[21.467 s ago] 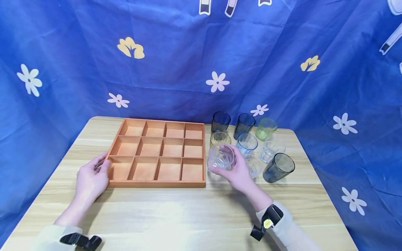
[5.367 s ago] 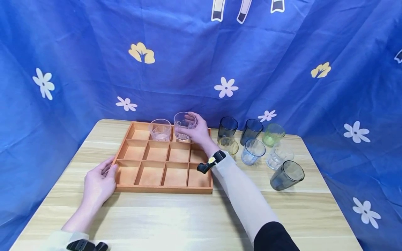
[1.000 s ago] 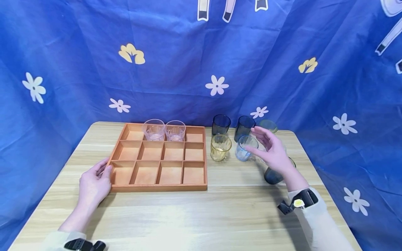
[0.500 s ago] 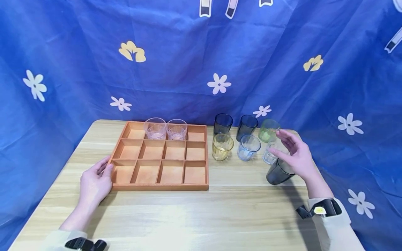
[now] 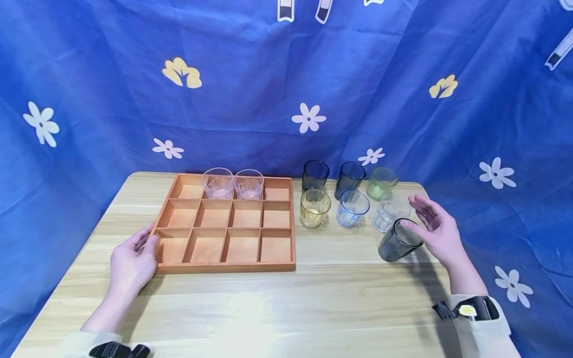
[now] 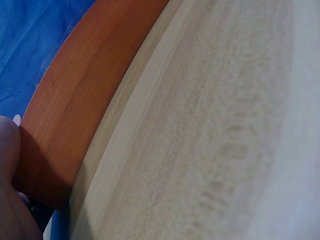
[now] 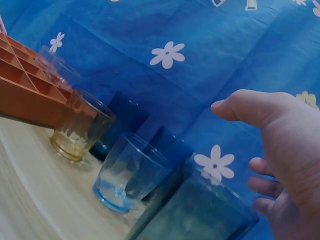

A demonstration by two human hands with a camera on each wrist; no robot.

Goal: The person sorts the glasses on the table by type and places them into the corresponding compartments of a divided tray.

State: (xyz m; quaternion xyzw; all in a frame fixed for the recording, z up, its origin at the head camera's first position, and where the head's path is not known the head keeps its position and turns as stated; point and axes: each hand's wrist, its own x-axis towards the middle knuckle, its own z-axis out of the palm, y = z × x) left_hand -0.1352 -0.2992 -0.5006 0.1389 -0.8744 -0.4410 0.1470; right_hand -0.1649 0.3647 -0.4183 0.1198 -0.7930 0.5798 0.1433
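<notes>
Just beside my right hand, on its thumb side, stands the dark grey glass, tilted in the head view, its rim close to my fingertips; whether skin meets glass I cannot tell. That hand is spread, fingers straight and apart, holding nothing. From the right wrist camera I see the same palm open, thumb stretched over the grey glass.

Beyond the fingertips sits a small clear glass, and farther off a green glass. Further out on the thumb side stand a pale blue glass and an amber glass, with two dark tumblers behind them, all upright on the wooden table.

My left hand rests flat against the near left corner of the orange tray, fingers relaxed along its outer wall, gripping nothing. The left wrist view shows only that tray wall meeting the tabletop. Well away from this hand, in the tray's far row, two clear glasses stand in the two middle compartments. A blue flowered cloth hangs behind everything.
</notes>
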